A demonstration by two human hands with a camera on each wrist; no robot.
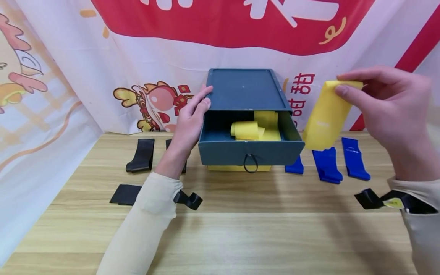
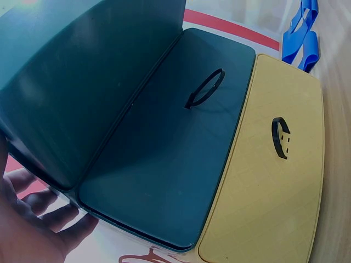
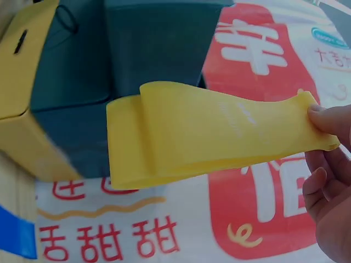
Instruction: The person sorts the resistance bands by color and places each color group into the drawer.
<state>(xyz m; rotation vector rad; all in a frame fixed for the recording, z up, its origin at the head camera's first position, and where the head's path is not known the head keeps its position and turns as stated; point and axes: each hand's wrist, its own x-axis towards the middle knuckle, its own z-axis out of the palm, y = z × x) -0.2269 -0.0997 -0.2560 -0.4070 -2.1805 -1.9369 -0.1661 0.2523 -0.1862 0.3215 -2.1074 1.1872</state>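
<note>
My right hand (image 1: 395,103) pinches the top end of a yellow elastic loop band (image 1: 323,118) between thumb and fingers. It hangs down right of the open drawer; the right wrist view shows the flat band (image 3: 219,131) stretching out from the fingertips. My left hand (image 1: 190,122) rests on the left side of the dark teal drawer box (image 1: 244,89). In the left wrist view its fingers (image 2: 52,211) lie against the side wall. The top drawer (image 1: 223,154) is pulled out, with yellow bands (image 1: 247,130) inside, one rolled up.
Below are a shut teal drawer (image 2: 164,159) and a yellow drawer (image 2: 269,192) with black pull loops. Several black bands (image 1: 141,154) lie left on the wooden table (image 1: 233,236), blue bands (image 1: 355,158) on the right. A printed cloth (image 1: 165,61) hangs behind.
</note>
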